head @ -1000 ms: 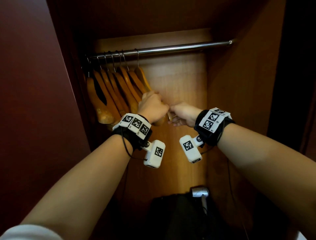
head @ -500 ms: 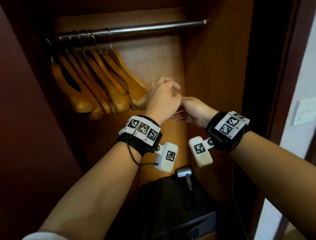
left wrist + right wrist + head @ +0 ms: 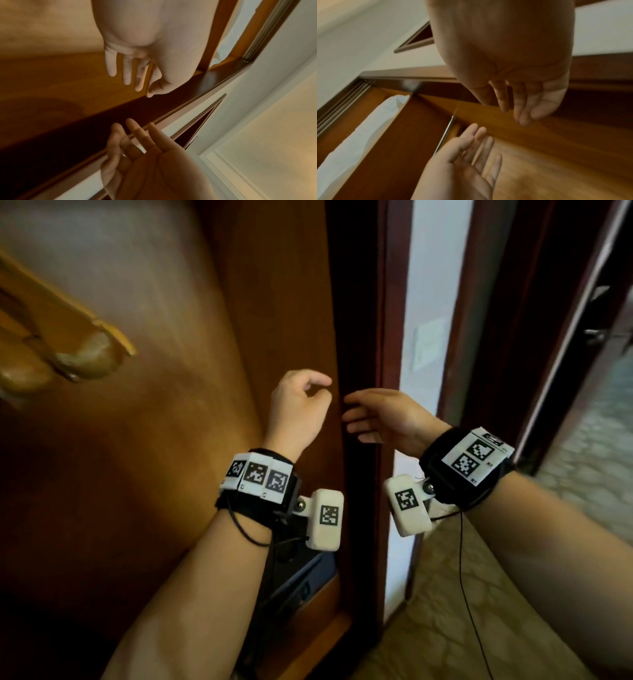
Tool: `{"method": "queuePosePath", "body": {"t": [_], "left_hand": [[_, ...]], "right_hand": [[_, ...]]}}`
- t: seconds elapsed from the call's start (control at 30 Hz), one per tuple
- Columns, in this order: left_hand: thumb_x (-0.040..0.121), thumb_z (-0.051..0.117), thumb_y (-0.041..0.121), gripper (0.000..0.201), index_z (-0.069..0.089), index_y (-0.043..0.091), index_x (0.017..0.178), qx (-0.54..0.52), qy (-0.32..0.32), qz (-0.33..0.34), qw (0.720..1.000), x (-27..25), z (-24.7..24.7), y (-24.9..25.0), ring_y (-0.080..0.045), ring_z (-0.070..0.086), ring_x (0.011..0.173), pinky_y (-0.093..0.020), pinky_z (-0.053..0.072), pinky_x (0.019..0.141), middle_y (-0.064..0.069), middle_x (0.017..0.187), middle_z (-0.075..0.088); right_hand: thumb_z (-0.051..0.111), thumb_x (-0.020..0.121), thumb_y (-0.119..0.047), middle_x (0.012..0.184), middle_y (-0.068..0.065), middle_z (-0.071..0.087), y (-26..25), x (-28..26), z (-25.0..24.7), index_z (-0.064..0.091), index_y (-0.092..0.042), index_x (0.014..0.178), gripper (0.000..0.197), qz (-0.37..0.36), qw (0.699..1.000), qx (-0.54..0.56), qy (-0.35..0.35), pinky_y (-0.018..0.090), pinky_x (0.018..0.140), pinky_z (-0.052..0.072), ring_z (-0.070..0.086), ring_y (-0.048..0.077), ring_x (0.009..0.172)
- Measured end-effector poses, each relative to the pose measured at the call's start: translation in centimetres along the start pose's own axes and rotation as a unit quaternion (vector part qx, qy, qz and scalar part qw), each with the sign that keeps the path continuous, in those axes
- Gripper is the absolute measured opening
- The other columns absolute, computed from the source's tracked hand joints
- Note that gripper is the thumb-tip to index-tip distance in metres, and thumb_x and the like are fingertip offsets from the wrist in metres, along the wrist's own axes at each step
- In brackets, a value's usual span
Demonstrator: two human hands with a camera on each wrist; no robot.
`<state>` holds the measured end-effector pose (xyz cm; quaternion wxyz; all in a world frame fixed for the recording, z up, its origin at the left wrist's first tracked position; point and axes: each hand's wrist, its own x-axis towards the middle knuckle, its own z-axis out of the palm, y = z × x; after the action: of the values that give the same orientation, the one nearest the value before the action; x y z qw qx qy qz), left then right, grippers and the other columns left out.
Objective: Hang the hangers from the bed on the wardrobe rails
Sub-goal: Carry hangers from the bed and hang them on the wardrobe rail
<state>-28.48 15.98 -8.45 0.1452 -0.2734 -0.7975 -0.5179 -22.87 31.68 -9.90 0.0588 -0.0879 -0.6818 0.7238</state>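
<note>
Several wooden hangers (image 3: 78, 354) hang inside the wardrobe at the far left edge of the head view, blurred. The metal rail (image 3: 446, 136) shows only in the right wrist view, behind my left hand (image 3: 471, 148). My left hand (image 3: 318, 390) is raised in front of the wardrobe's right side panel (image 3: 291, 302), with its fingers (image 3: 126, 73) loosely bent and holding nothing. My right hand (image 3: 356, 416) hovers just right of it, level with the panel's dark front edge. Its fingers (image 3: 520, 108) are relaxed and empty. Both hands are well away from the hangers.
A black box (image 3: 294, 583) sits low in the wardrobe. Right of the dark wardrobe frame are a white wall with a switch plate (image 3: 428, 344), a doorway with a door handle (image 3: 596, 333), and patterned floor (image 3: 445, 611). A white bundle (image 3: 359, 135) lies on the upper shelf.
Both hands have let go of the last hanger and pulled back to the right, empty. The head view has swung right, so the hangers have slid to the left edge.
</note>
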Motion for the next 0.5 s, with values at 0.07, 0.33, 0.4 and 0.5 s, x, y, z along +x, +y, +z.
{"method": "queuePosePath", "body": {"t": [0.07, 0.33, 0.4, 0.5], "left_hand": [[0.079, 0.056, 0.014, 0.027, 0.071, 0.035, 0.089, -0.042, -0.002, -0.032, 0.999, -1.0, 2.5, 0.6, -0.01, 0.062, 0.104, -0.035, 0.051, 0.096, 0.005, 0.108, 0.068], [0.083, 0.055, -0.001, 0.028, 0.072, 0.02, 0.092, -0.143, -0.099, -0.083, 0.981, -5.7, 16.5, 8.3, -0.005, 0.062, 0.086, -0.006, 0.043, 0.068, 0.006, 0.093, 0.068], [0.084, 0.057, 0.0, 0.029, 0.071, 0.024, 0.09, -0.159, -0.131, -0.081, 0.975, -7.5, 19.8, 10.6, -0.002, 0.062, 0.088, -0.009, 0.044, 0.073, 0.01, 0.092, 0.068], [0.086, 0.057, 0.002, 0.027, 0.071, 0.023, 0.095, -0.174, -0.185, -0.073, 0.964, -10.5, 24.7, 14.0, -0.005, 0.062, 0.097, -0.015, 0.045, 0.082, 0.009, 0.097, 0.069]], "right_hand": [[0.055, 0.101, -0.027, 0.087, 0.007, 0.068, 0.4, -1.7, -3.1, 0.065, -0.015, 0.11, 0.019, 0.002, 1.0, 0.006, 0.026, 0.027, 0.061, 0.051, 0.066, 0.02, 0.072], [0.058, 0.099, -0.024, 0.082, 0.007, 0.069, 2.7, -12.7, -18.0, 0.066, -0.015, 0.102, 0.013, 0.017, 0.986, 0.051, 0.156, 0.026, 0.055, 0.051, 0.067, 0.016, 0.064], [0.058, 0.099, -0.025, 0.083, 0.006, 0.07, 3.3, -15.9, -21.7, 0.066, -0.015, 0.105, 0.015, 0.022, 0.98, 0.06, 0.187, 0.027, 0.058, 0.05, 0.067, 0.017, 0.066], [0.057, 0.099, -0.024, 0.083, 0.008, 0.069, 4.3, -21.0, -26.9, 0.065, -0.013, 0.106, 0.015, 0.033, 0.969, 0.086, 0.228, 0.03, 0.061, 0.049, 0.066, 0.019, 0.067]]}}
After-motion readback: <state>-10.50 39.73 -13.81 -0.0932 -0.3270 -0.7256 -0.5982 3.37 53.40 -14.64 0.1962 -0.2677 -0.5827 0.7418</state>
